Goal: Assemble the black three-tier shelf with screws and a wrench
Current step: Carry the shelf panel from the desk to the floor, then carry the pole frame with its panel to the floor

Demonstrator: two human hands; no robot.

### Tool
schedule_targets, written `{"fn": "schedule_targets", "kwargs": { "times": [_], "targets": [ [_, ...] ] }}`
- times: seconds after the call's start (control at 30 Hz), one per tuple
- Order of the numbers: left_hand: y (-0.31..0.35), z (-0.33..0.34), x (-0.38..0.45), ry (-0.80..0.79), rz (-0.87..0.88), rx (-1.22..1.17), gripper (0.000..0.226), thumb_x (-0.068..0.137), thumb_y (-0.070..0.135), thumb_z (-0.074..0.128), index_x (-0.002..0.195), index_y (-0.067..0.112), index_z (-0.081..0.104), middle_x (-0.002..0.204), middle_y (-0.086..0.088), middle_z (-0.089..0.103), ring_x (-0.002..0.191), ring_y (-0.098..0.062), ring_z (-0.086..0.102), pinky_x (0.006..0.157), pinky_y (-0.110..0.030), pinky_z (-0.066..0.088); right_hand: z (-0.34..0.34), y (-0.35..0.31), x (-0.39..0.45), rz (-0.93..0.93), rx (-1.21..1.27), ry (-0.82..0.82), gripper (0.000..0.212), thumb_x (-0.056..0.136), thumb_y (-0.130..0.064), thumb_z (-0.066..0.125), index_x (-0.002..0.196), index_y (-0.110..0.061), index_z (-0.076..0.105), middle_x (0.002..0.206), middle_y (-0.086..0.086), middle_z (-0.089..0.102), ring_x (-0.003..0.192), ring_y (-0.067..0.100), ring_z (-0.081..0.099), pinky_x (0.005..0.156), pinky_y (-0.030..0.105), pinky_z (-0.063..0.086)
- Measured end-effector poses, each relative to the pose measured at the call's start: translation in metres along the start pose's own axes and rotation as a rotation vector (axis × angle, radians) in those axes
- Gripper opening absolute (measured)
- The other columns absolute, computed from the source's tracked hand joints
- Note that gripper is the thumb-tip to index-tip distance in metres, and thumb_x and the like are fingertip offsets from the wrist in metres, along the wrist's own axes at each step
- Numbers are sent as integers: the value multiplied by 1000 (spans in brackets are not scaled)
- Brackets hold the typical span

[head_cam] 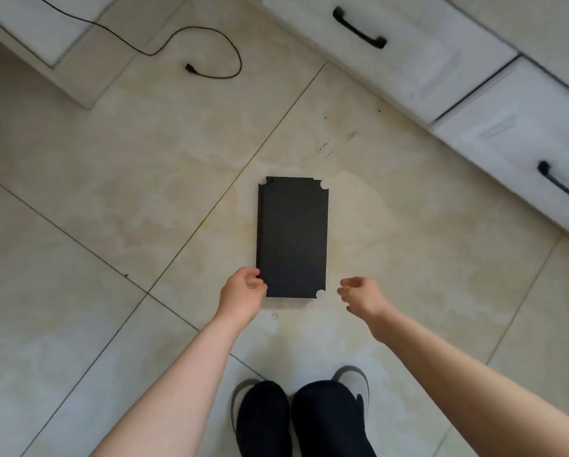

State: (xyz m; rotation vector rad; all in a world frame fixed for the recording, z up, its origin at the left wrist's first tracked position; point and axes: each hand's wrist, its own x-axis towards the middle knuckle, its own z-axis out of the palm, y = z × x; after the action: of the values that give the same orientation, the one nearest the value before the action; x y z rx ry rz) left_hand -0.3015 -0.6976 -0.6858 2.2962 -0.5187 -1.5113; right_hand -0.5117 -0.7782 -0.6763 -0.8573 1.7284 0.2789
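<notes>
Black shelf boards (292, 237), stacked flat with notched corners, lie on the beige tiled floor (111, 192) just ahead of the person's shoes (352, 380). From the head camera, the left hand (241, 293) touches the stack's near left corner, fingers curled at its edge; whether that grip truly pinches the board I cannot tell. The right hand (363, 296) hovers just beside the near right corner, fingers loosely curled, holding nothing. White drawers (408, 54) with black handles stand at upper right, and a black cable (210, 44) trails across the floor beyond.
</notes>
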Motion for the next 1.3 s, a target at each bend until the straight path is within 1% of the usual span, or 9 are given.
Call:
{"fn": "schedule_targets", "kwargs": {
  "times": [0.1, 0.23, 0.4, 0.7, 0.8, 0.87, 0.97, 1.2, 1.3],
  "targets": [
    [24, -26, -50, 65, 154, 112, 28, 98, 10, 56, 124, 14, 65, 93, 7, 63, 90, -13, 61, 64, -9, 39, -11, -20, -57, -84, -100, 10, 37, 97, -10, 51, 134, -3, 54, 129, 14, 59, 122, 29, 55, 102, 35, 45],
    [54, -65, -119, 77, 269, 237, 25, 99, 16, 55, 121, 21, 66, 97, 5, 67, 86, -12, 61, 72, -21, 43, -18, -50, -139, -239, -261, 8, 38, 97, -12, 49, 134, -7, 55, 133, 10, 60, 123, 27, 55, 95, 25, 41],
    [77, -116, -195, 104, 256, 272, 24, 99, 14, 51, 117, 23, 63, 90, 9, 67, 86, -16, 63, 74, -33, 56, -26, -82, -232, -307, -233, -105, 36, 97, -14, 54, 133, -8, 56, 130, 10, 61, 118, 25, 57, 100, 37, 47],
    [85, -205, -370, 391, 199, 18, 21, 98, 16, 55, 106, 33, 63, 79, 11, 67, 66, -10, 62, 54, -17, 44, -47, -128, -403, -573, -485, -143, 33, 97, -12, 48, 127, -3, 58, 129, 13, 62, 117, 29, 58, 98, 36, 49],
    [75, -222, -436, 481, 188, -77, 21, 98, 13, 58, 105, 33, 62, 84, 12, 67, 77, -15, 67, 64, -24, 52, -48, -135, -451, -669, -566, -174, 35, 99, -14, 46, 133, -12, 55, 129, 5, 60, 97, 13, 57, 65, 2, 43],
    [67, -229, -476, 565, 181, -154, 20, 97, 11, 60, 105, 28, 65, 85, 11, 68, 78, -11, 68, 64, -15, 49, -46, -140, -481, -732, -615, -192, 35, 100, -15, 45, 134, -15, 54, 127, 3, 60, 87, 8, 52, 51, 1, 38],
    [54, -234, -536, 694, 170, -293, 20, 97, 8, 62, 102, 27, 65, 84, 9, 69, 81, 2, 67, 67, -5, 46, -38, -143, -524, -811, -707, -224, 34, 101, -17, 43, 133, -16, 55, 127, 4, 61, 91, 12, 54, 54, 6, 38],
    [15, -232, -644, 925, 76, -535, 19, 95, 8, 65, 107, 23, 67, 87, 8, 71, 77, 1, 65, 68, -9, 47, 8, -136, -614, -947, -882, -322, 31, 101, -20, 45, 130, -15, 55, 119, 5, 62, 96, 17, 60, 70, 22, 48],
    [-1, -237, -676, 1015, 24, -638, 19, 95, 10, 64, 108, 24, 67, 89, 7, 70, 79, 0, 64, 68, -9, 47, 39, -129, -653, -979, -935, -389, 29, 101, -23, 46, 128, -17, 56, 118, 2, 62, 98, 14, 57, 65, 14, 43]
  ]
}}
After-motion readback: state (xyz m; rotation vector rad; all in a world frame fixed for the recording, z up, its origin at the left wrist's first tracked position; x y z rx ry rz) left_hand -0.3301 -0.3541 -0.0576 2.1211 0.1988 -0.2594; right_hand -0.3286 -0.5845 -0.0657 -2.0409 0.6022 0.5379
